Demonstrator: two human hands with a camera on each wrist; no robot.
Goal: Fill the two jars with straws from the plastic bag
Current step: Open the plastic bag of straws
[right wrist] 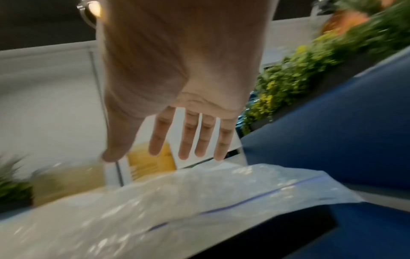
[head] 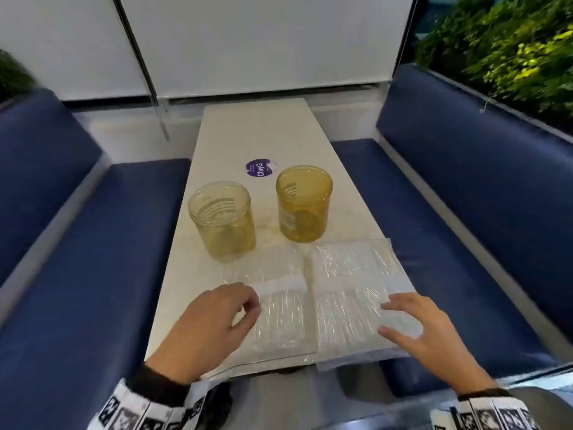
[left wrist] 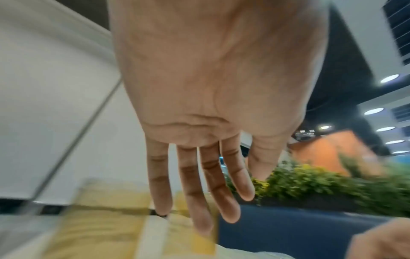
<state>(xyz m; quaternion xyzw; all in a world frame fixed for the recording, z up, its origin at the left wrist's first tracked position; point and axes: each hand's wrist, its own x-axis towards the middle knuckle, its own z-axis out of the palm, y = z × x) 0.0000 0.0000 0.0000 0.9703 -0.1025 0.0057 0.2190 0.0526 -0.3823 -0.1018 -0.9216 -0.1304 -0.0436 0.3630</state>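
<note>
Hands hover with relaxed, spread fingers, left hand (head: 214,318) and right hand (head: 424,328), over two clear straw bags (head: 347,290) lying flat on the counter (head: 257,131), probably to open them, near two empty amber jars (head: 223,218).

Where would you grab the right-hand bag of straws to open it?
Probably the near edge of the right plastic bag, where its blue zip strip overhangs the table. Come from the near side, pinching that loose flat lip.
</note>
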